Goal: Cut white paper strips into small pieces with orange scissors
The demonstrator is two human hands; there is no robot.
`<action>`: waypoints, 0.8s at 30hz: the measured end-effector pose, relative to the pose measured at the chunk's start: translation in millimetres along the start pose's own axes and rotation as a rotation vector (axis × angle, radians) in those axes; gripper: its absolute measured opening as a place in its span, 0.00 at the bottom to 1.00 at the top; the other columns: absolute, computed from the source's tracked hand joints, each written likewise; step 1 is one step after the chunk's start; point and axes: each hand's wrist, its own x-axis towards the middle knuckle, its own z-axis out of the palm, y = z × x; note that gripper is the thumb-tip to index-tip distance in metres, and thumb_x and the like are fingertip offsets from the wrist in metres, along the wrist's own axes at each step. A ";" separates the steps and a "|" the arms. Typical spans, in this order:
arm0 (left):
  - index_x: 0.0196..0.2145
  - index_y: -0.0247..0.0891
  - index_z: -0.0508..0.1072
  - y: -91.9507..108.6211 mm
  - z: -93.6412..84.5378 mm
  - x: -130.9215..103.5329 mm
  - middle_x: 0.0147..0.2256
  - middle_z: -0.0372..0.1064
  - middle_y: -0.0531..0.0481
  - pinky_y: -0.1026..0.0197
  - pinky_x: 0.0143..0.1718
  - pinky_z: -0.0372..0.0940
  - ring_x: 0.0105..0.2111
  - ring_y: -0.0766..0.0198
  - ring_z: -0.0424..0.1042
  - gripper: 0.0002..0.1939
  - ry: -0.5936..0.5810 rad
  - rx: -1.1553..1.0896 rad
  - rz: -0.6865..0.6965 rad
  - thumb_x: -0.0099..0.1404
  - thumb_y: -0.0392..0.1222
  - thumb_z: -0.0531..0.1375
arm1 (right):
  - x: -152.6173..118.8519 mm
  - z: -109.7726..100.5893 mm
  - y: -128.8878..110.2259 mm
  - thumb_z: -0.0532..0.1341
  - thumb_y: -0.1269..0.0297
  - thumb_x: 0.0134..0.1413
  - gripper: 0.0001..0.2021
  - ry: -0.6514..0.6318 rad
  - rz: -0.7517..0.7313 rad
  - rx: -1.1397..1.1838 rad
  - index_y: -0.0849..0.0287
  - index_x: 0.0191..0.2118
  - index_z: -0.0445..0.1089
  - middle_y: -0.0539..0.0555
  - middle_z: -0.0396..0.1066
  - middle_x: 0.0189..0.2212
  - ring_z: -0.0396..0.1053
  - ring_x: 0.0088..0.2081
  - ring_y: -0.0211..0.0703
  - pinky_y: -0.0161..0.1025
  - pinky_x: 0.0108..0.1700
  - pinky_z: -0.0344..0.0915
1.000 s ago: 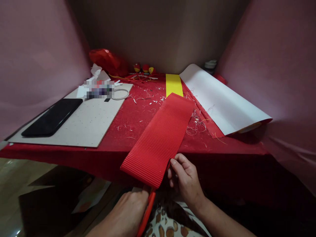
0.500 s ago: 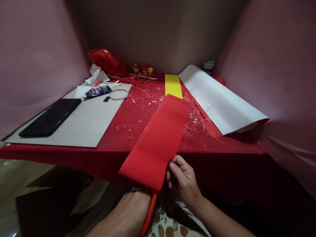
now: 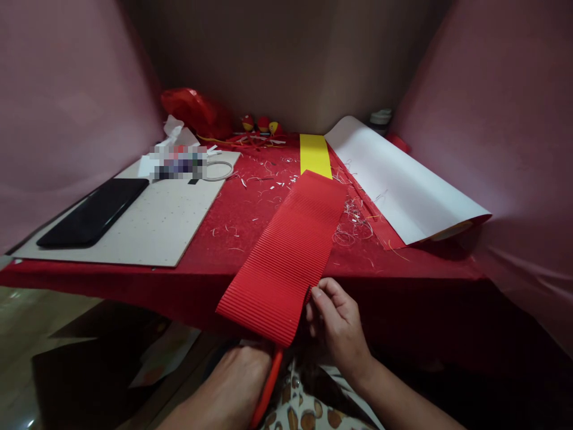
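Note:
A red corrugated sheet [image 3: 282, 263] slants from the middle of the table out over its front edge. At its lower right side my right hand [image 3: 338, 316] pinches the sheet's edge, where a narrow strip and a dark gap show. My left hand [image 3: 250, 364] lies under the sheet's near end, its fingers hidden beneath it. An orange-red handle or band [image 3: 268, 388] runs beside that hand. Under the sheet's far end lies a yellow strip [image 3: 314, 155].
A grey board [image 3: 179, 221] with a black phone-like slab [image 3: 94, 212] and a ring [image 3: 219, 171] lies left. To the right is a rolled white sheet [image 3: 394, 179]. Behind are a red bag [image 3: 194, 110] and small red-yellow figures [image 3: 263, 124]. Thin scraps [image 3: 353, 221] litter the cloth.
My right hand has shifted slightly right and up along the sheet's edge. The left hand and the sheet are nearly unmoved.

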 end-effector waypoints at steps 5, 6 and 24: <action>0.37 0.43 0.71 0.7 -3.5 -5.2 0.34 0.72 0.50 0.62 0.40 0.62 0.40 0.60 0.68 0.16 -0.004 -0.002 -0.006 0.64 0.43 0.44 | -1.0 1.1 -4.5 0.51 0.58 0.57 0.11 0.012 -0.001 -0.013 0.58 0.28 0.58 0.43 0.58 0.17 0.54 0.15 0.29 0.28 0.17 0.52; 0.38 0.43 0.70 -0.5 -3.0 -6.0 0.35 0.71 0.50 0.61 0.41 0.62 0.40 0.61 0.68 0.15 -0.008 0.000 -0.009 0.64 0.44 0.45 | -1.1 0.8 -3.7 0.51 0.58 0.57 0.11 0.012 -0.010 -0.023 0.58 0.28 0.58 0.44 0.58 0.18 0.55 0.15 0.29 0.28 0.18 0.52; 0.46 0.38 0.65 -12.7 13.6 -11.9 0.46 0.63 0.45 0.54 0.41 0.64 0.41 0.62 0.66 0.14 0.045 0.072 -0.065 0.63 0.44 0.52 | -3.7 -1.1 8.4 0.51 0.58 0.57 0.10 -0.096 -0.032 0.050 0.58 0.30 0.58 0.44 0.57 0.18 0.54 0.17 0.29 0.29 0.19 0.52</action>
